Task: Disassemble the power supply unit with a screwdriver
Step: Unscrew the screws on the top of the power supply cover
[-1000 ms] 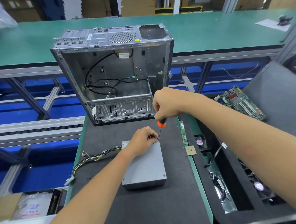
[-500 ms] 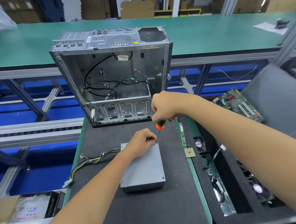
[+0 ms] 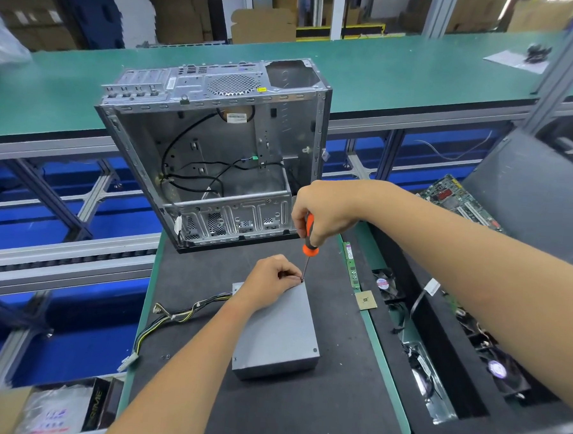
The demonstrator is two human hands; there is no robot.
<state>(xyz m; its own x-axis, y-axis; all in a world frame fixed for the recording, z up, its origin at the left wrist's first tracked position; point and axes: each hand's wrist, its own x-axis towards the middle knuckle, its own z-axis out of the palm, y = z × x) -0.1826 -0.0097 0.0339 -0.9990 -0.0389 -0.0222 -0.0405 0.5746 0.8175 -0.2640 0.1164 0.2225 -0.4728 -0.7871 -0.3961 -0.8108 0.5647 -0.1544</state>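
A grey metal power supply unit [image 3: 279,329] lies flat on the dark mat [image 3: 301,413], with its cable bundle [image 3: 173,317] trailing off to the left. My right hand [image 3: 328,209] grips the orange-and-black handle of a screwdriver [image 3: 309,239] held almost upright. Its tip sits at the unit's far right corner. My left hand [image 3: 268,282] rests on the far end of the unit, fingers curled and pinching right at the tip. The screw itself is hidden by my fingers.
An emptied computer case [image 3: 216,140] stands just behind the unit. A memory stick [image 3: 350,263] and a processor chip [image 3: 366,300] lie along the mat's right edge. Beyond them a black bin [image 3: 463,368] holds fans and cables, and a motherboard [image 3: 458,202] sits at the far right.
Both hands stay at the same corner of the unit. My right fingers have shifted on the handle, so more of it shows. The view has dipped slightly.
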